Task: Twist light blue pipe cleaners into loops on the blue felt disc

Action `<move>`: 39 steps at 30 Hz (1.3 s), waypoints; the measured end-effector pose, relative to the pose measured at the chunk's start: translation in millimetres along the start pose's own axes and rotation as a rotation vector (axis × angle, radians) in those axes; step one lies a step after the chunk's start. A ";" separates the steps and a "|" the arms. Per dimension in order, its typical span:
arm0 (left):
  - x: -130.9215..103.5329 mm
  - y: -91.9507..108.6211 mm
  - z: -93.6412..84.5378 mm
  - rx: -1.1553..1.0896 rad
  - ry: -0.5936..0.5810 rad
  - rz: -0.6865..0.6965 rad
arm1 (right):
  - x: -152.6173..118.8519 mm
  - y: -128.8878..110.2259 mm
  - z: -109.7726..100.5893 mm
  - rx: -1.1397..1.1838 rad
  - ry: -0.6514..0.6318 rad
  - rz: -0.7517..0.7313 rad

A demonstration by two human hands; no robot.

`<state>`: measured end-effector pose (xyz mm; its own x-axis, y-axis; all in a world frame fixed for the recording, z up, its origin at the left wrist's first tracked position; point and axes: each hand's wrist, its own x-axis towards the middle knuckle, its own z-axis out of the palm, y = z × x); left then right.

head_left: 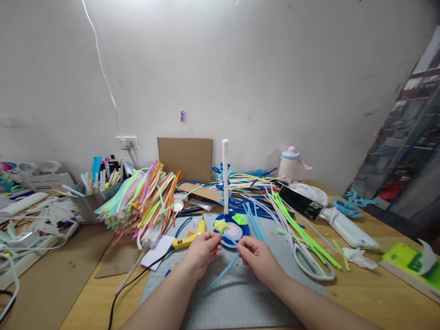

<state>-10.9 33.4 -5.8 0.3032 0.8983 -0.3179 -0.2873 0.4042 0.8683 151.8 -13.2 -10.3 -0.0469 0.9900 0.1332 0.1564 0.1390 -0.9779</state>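
Observation:
My left hand [204, 251] pinches a light blue pipe cleaner [222, 277] near its curved upper part. Closed on the same strip from the other side is my right hand [258, 259], and a loose tail slants down to the left below the fingers. Just behind the fingertips sits a round dark blue base [244, 230] carrying a yellow star [221, 225], a green star [239, 219] and a pale pink and blue disc [234, 230]. A white fuzzy post [225, 174] rises upright behind it, with blue curls beside it.
A yellow glue gun [189, 239] lies left of the hands on the grey cutting mat [275, 302]. Bundled pipe cleaners [144, 201] stand at the left; green ones [302, 229] and scissors [313, 263] lie right. A phone [300, 201] and bottle [289, 166] are farther back.

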 end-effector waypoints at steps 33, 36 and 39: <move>0.2 2.7 28.0 -0.053 -0.156 0.177 | 1.6 -10.1 9.0 0.878 0.085 0.312; 5.8 41.7 24.4 -0.406 -0.018 0.135 | -10.7 -31.8 12.0 0.927 -0.048 0.376; 7.3 88.4 19.7 -0.714 0.031 0.131 | -33.6 -56.6 30.3 0.931 -0.694 0.404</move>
<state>-16.2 72.3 76.1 0.2027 0.9472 -0.2486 -0.8460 0.2972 0.4427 114.6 -55.1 35.7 -0.7177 0.6951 -0.0417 -0.4690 -0.5267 -0.7090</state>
